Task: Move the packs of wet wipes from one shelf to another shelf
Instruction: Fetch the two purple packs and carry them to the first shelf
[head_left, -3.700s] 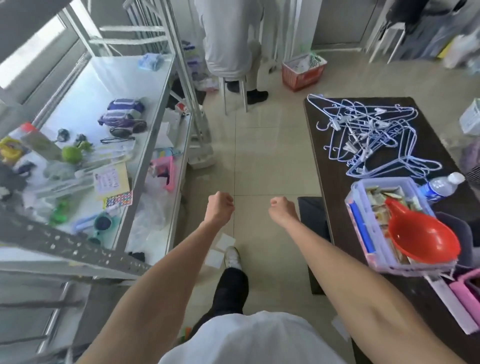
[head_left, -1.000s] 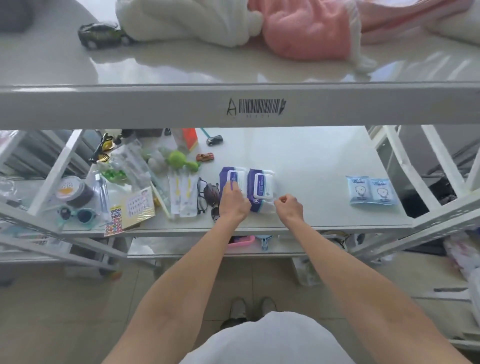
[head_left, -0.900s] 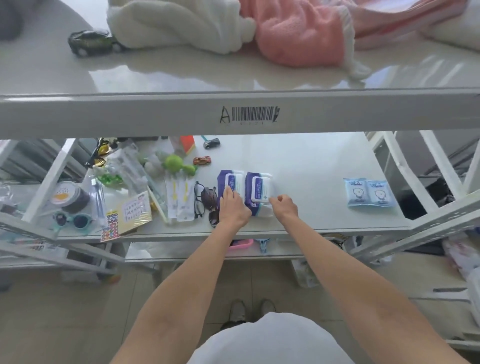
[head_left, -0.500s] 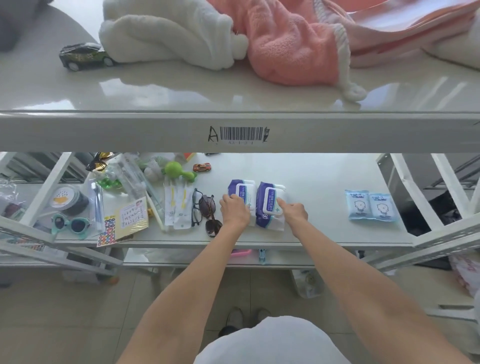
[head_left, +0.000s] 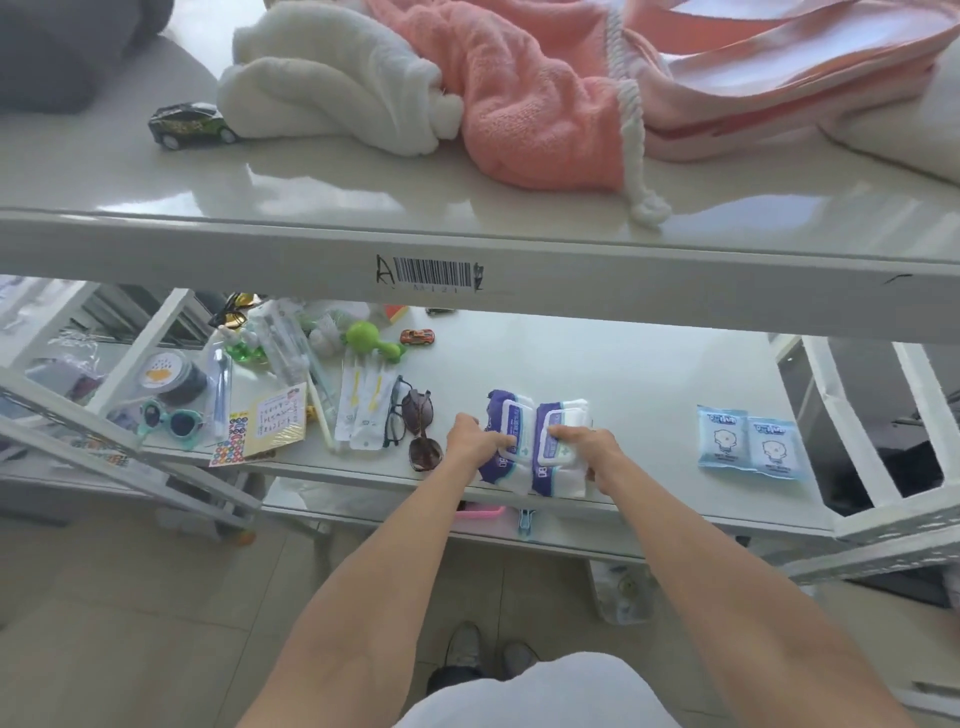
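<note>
Two purple-and-white packs of wet wipes lie side by side at the front edge of the middle shelf (head_left: 623, 374). My left hand (head_left: 470, 441) grips the left pack (head_left: 506, 421) from its left side. My right hand (head_left: 597, 452) is closed on the right pack (head_left: 563, 421), fingers over its lid and right side. Two small light-blue wipe packs (head_left: 745, 449) lie to the right on the same shelf, untouched. The top shelf (head_left: 311, 176) runs above, with a barcode label (head_left: 431, 273) on its front edge.
Sunglasses (head_left: 423, 434) and black-framed glasses (head_left: 397, 426) lie just left of my left hand. Toys, stickers and sachets crowd the shelf's left part. On the top shelf are a white and pink towel (head_left: 467, 88) and a toy car (head_left: 189, 124). White frame struts (head_left: 857, 441) stand at right.
I turned from the aisle to the shelving and reached in. In the last second both hands moved onto the two purple packs and closed on them; the packs slid toward the shelf's front edge.
</note>
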